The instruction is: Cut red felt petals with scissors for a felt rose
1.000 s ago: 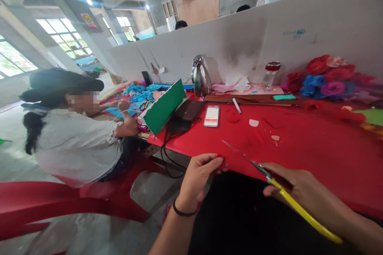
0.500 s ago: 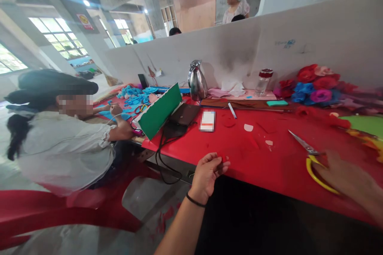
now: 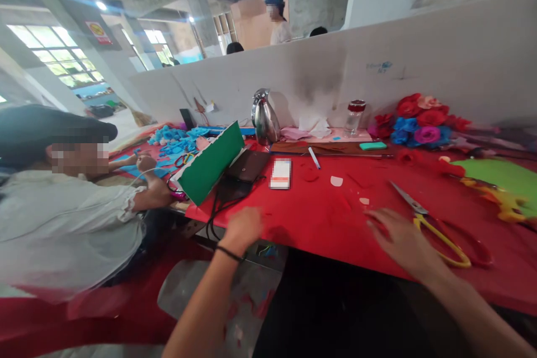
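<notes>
My left hand (image 3: 244,227) is curled in a loose fist over the front edge of the red-covered table (image 3: 310,224). Blur and the back of the hand hide whatever its fingers hold. Stretched out low above the tabletop, my right hand (image 3: 396,238) has its thumb and fingers apart, with nothing visible in it. Just right of it lie scissors (image 3: 438,238) with yellow and red handles, blades pointing up and left. Beyond the hands are small pale paper pieces (image 3: 336,180) and a white marker (image 3: 314,158). Red scraps blend into the red cover.
A phone-like white rectangle (image 3: 281,174), a brown purse (image 3: 248,166) and a green board (image 3: 213,162) stand left of centre. Behind are a steel jug (image 3: 265,117), a glass jar (image 3: 354,118) and paper flowers (image 3: 427,117). A co-worker (image 3: 79,224) sits at left.
My right hand has left the scissors, which now lie on the table, and moved left. My left hand, earlier pinching a small red piece, has shifted left and turned. The view has swung right.
</notes>
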Motion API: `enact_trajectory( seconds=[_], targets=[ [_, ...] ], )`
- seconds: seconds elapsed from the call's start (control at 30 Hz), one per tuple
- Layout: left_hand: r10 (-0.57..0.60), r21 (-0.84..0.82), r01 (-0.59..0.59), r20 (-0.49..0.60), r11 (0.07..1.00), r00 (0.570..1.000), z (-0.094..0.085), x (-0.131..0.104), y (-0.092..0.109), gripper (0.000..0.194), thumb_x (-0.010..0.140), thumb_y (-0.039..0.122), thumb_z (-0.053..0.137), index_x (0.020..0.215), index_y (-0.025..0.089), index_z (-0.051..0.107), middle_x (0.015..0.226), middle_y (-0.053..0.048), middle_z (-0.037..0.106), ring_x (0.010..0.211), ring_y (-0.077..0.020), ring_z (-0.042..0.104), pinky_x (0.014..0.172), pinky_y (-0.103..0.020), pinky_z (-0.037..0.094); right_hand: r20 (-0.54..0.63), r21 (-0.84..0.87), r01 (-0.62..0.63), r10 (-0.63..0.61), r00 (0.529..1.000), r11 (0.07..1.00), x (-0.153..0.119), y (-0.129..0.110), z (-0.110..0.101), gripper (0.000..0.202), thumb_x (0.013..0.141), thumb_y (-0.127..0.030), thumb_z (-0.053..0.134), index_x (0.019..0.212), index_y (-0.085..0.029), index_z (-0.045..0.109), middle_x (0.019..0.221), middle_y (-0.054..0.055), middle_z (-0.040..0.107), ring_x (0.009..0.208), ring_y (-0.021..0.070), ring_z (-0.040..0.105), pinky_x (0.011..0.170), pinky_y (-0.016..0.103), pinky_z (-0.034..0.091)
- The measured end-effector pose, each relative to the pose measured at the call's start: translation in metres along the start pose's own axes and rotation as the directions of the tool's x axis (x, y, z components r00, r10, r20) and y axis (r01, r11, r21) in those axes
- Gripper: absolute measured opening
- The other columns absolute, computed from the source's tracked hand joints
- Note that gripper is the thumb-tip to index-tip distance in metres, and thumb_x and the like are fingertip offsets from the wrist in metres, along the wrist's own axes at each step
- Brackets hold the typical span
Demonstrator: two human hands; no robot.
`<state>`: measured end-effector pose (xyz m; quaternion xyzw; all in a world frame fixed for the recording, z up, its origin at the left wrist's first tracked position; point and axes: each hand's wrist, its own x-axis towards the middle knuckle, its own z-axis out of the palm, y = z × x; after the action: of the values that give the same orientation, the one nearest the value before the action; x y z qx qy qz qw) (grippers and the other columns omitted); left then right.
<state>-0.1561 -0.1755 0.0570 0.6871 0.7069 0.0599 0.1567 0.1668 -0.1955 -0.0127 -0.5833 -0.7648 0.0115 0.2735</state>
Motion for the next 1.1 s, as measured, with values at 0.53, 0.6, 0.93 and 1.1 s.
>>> enact_trajectory(
  seconds=[0.53,0.6,0.93,1.1],
  targets=[
    [-0.087,-0.529,-0.178,-0.438,0.830,0.895,-0.047,-0.048,-0.006,0.021,0.072,0.038,0.060,0.073,0.020,0.070,0.076,-0.003,0.070,0.071,-0.0181,0.061,0.068,-0.027,0.046,0.459,0.382,0.064,-0.249,0.853,0.922,0.046,-0.190,0.075,0.056,0.090,-0.034,0.052,0.140,-0.010,0.044,0.147,0.021,0.040,0.138,0.0345,0.031,0.112,0.049,0.024],
    [-0.090,-0.660,-0.196,-0.374,0.726,0.923,-0.042,-0.045,0.003,0.020,0.070,0.036,0.064,0.078,0.019,0.071,0.072,-0.003,0.069,0.067,-0.0165,0.060,0.065,-0.027,0.046,0.446,0.624,0.170,-0.526,0.724,0.763,0.045,-0.196,0.077,0.038,0.089,-0.034,0.053,0.125,-0.025,0.060,0.128,0.007,0.063,0.119,0.0249,0.055,0.099,0.035,0.042],
    [0.033,-0.947,-0.085,-0.078,0.309,0.996,0.020,0.015,0.069,0.011,0.064,0.025,0.067,0.065,0.015,0.064,0.060,-0.002,0.064,0.059,-0.0122,0.057,0.058,-0.022,0.041,0.320,0.821,-0.337,0.119,0.940,0.461,0.065,-0.082,0.030,0.030,0.078,-0.046,0.059,0.090,-0.018,0.061,0.082,0.005,0.071,0.075,0.0178,0.065,0.065,0.028,0.048],
    [0.126,-0.942,-0.068,-0.027,0.328,0.992,0.051,0.070,0.105,0.006,0.070,0.020,0.064,0.069,0.015,0.067,0.063,-0.003,0.064,0.059,-0.0131,0.056,0.061,-0.025,0.043,0.342,0.777,-0.360,0.134,0.930,0.517,0.097,-0.032,0.026,0.020,0.071,-0.037,0.063,0.074,-0.017,0.064,0.069,0.001,0.068,0.065,0.0144,0.062,0.066,0.028,0.048]
  ],
)
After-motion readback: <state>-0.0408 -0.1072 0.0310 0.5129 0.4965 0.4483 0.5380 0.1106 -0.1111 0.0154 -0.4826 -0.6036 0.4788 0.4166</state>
